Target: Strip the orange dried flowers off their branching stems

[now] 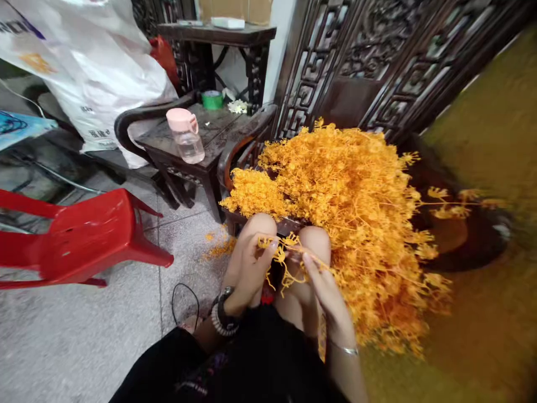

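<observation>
A big heap of orange artificial flower sprigs [352, 201] lies on a dark wooden chair in front of my knees. My left hand [250, 268] and my right hand [323, 285] meet over my lap. Both pinch the same small orange sprig [282, 254], the left at its left end, the right at its thin stem. My left wrist wears a watch and a bead bracelet, my right wrist a thin bangle.
A red plastic stool [79, 235] stands at the left. A dark wooden chair [184, 145] behind it carries a clear bottle with a pink lid [187, 134] and a green tape roll [212, 99]. A large white sack [92, 61] leans at the back left. Orange scraps [218, 243] litter the floor.
</observation>
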{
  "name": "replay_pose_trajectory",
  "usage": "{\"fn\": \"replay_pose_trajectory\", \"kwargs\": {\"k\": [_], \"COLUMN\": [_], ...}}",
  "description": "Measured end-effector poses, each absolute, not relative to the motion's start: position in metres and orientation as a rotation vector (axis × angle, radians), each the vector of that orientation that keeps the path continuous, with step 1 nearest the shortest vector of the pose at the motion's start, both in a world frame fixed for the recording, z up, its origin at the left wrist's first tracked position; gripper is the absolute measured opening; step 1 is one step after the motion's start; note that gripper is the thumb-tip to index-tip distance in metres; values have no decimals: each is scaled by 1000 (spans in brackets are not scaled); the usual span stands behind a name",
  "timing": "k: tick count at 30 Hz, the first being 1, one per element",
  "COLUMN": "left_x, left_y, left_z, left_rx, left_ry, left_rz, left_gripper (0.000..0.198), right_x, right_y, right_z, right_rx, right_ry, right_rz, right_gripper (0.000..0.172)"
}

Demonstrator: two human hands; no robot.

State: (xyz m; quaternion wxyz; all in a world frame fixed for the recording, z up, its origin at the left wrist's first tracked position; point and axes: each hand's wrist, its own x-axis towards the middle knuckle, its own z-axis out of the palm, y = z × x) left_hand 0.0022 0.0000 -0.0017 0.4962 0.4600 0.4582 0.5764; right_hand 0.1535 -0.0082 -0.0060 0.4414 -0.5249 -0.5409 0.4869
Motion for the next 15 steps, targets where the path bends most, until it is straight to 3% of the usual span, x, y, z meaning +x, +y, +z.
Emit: {"fn": "replay_pose_trajectory", "kwargs": {"k": [6, 8, 15], "left_x": [9, 8, 2], "left_y": [3, 6, 20], "left_z": [-7, -6, 8], "left_rx": [1291, 1288, 1446], "left_ry": [1061, 925, 733], "left_rz": [1210, 1115, 798], "left_gripper": [16, 26, 24], "right_x": [148, 150, 161], "right_y": [-10, -8, -8], "right_z": [-15, -15, -15], "right_rx": [-1355, -1326, -1259], "right_ry": [-1312, -1352, -1329], "right_rz": [1115, 1164, 1372], "right_gripper": [32, 28, 23]}}
